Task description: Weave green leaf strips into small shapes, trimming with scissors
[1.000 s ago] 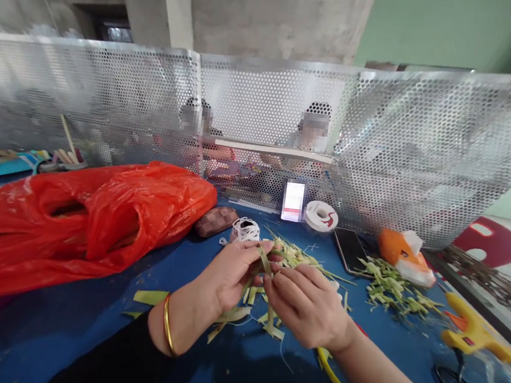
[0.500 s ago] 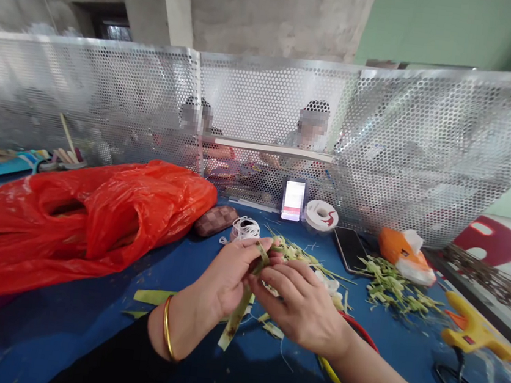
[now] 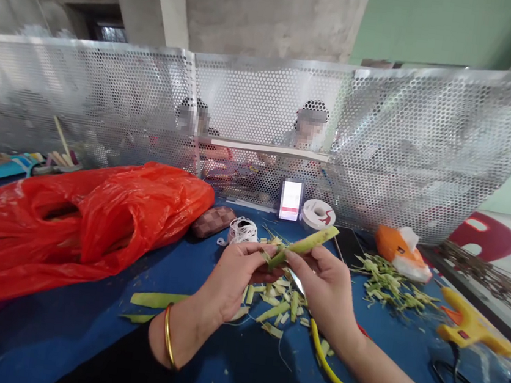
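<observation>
A pale green leaf strip [image 3: 315,239] is held between my two hands over the blue table. My left hand [image 3: 237,274], with a gold bangle at the wrist, pinches its folded lower end. Thumb and fingers of my right hand [image 3: 327,281] grip the strip farther along, and its free end points up to the right. Cut leaf scraps [image 3: 275,307] lie beneath the hands. Below my right hand shows a yellow curved handle [image 3: 329,372]. Longer leaf pieces [image 3: 155,299] rest left of my left wrist. A bundle of white cord [image 3: 242,232] sits just beyond my left hand.
A red plastic bag [image 3: 96,216] covers the left side, beside a checkered pouch [image 3: 213,222]. Behind stand a lit phone [image 3: 291,200], a white spool [image 3: 319,213] and a perforated metal screen [image 3: 266,100]. At right are a tissue pack [image 3: 399,249] and a yellow glue gun [image 3: 465,329].
The leaf strip hung down toward me between the hands; now its free end points up and right. My right hand has turned and moved right, uncovering the scraps and yellow handle.
</observation>
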Motion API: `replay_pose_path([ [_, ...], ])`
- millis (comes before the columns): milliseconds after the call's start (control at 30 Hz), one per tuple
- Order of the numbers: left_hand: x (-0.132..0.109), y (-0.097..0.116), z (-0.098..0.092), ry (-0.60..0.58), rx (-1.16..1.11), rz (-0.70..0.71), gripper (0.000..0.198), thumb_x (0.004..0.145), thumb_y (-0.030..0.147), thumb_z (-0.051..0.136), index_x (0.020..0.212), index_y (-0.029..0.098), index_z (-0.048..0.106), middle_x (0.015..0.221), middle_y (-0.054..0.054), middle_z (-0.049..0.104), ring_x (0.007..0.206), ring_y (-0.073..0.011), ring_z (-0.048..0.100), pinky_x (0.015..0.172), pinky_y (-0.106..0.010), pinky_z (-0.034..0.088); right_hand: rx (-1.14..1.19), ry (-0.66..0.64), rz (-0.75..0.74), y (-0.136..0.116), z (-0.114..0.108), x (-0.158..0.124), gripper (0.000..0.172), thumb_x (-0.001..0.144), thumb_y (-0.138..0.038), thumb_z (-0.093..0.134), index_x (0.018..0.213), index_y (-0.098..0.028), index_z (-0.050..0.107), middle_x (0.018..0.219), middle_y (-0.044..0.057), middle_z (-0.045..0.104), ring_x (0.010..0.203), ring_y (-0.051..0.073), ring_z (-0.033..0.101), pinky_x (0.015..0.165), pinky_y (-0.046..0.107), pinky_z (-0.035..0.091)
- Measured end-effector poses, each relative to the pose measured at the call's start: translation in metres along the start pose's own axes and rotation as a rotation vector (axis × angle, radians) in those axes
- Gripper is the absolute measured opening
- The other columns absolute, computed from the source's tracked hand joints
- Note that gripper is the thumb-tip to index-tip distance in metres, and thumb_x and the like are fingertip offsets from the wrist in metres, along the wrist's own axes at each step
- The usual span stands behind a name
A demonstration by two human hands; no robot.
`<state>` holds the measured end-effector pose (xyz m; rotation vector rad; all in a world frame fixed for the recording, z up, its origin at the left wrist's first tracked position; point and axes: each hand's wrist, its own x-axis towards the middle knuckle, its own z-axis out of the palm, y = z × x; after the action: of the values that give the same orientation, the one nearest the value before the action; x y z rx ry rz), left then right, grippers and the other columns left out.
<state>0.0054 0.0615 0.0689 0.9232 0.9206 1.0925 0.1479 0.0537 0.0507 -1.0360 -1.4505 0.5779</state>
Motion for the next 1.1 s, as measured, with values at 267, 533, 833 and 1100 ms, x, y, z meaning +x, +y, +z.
replay_pose_path([
  [267,0.0,0.001,-0.002,-0.015,0.118,0.098,0.014,0.077,0.024,0.068,0.084,0.014,0.075,0.071,-0.004,0.069,0.06,-0.0126,0.063,0.062,-0.024,0.052,0.362,-0.103,0.362,0.001,0.003,0.004,0.022,0.075,-0.037,0.071,0.072,-0.016,0.063,0.057,-0.003,0.06,0.048,0.011,0.054,0.049,0.025,0.044],
  [533,0.0,0.003,-0.001,0.086,0.122,0.089,0.01,0.076,0.017,0.067,0.081,0.013,0.074,0.072,-0.004,0.07,0.057,-0.0118,0.063,0.059,-0.023,0.052,0.072,-0.031,0.359,0.002,0.004,0.002,0.039,0.074,-0.046,0.07,0.059,-0.022,0.043,0.045,-0.006,0.05,0.04,0.013,0.05,0.041,0.025,0.039],
  [833,0.003,0.006,-0.006,0.018,-0.085,-0.085,0.008,0.076,0.017,0.068,0.078,0.01,0.069,0.067,-0.004,0.065,0.057,-0.0112,0.062,0.056,-0.021,0.052,-0.475,-0.157,-0.644,0.011,-0.004,0.004,0.023,0.09,-0.007,0.045,0.1,-0.018,0.062,0.094,0.009,0.067,0.082,0.018,0.066,0.069,0.028,0.054],
  [1100,0.005,0.01,-0.011,0.027,-0.145,-0.149,0.01,0.083,0.016,0.062,0.078,0.011,0.069,0.064,-0.004,0.066,0.056,-0.0107,0.062,0.053,-0.019,0.051,-0.628,-0.319,-0.938,0.013,-0.018,0.016,0.028,0.09,-0.009,0.048,0.114,-0.013,0.06,0.108,0.014,0.068,0.097,0.023,0.065,0.079,0.038,0.056],
])
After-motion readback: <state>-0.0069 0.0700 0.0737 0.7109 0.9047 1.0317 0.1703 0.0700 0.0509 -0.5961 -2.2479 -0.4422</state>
